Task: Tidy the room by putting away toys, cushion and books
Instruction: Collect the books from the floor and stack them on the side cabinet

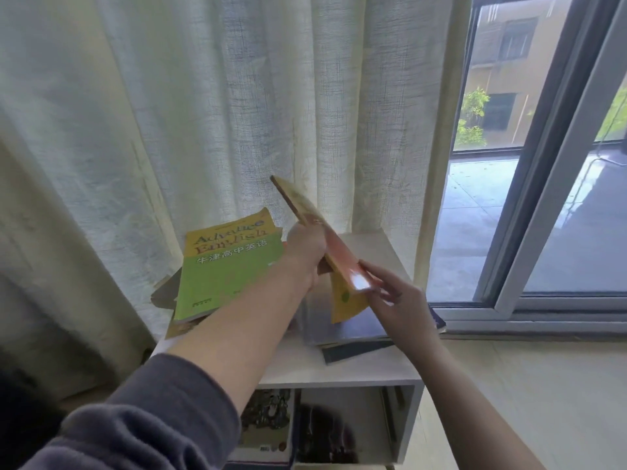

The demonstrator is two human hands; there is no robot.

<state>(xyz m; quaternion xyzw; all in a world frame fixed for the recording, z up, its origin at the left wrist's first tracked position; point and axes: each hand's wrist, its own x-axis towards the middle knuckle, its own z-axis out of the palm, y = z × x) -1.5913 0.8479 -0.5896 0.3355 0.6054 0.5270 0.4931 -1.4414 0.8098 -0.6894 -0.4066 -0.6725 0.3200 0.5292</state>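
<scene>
Two hands meet on one book over a small white cabinet (pixel 339 369), and I read the scene from the left. A grey sleeve (pixel 135 418) covers the left forearm at the lower left, with a pale linen curtain (pixel 203 113) hanging behind everything. Just left of the left hand, a green and yellow English textbook (pixel 227 269) lies face up on a few other books, tilted on the cabinet's top. The left hand (pixel 305 256) shows me its back, its fingers curled round the middle of a thin orange book (pixel 341 256). That book is off the cabinet and steeply tilted, its far end up against the curtain and its near end low between the two hands. Below that near end, a pile of dark books (pixel 353 329) lies flat on the cabinet. The right hand (pixel 403 300) has its fingers fairly straight, laid against the near end of the orange book; I cannot tell whether the thumb closes beneath it. Under both arms, the cabinet's open compartment holds more books (pixel 264 425). Right of the right hand, a grey-framed sliding window (pixel 543 198) stands beside the curtain.
</scene>
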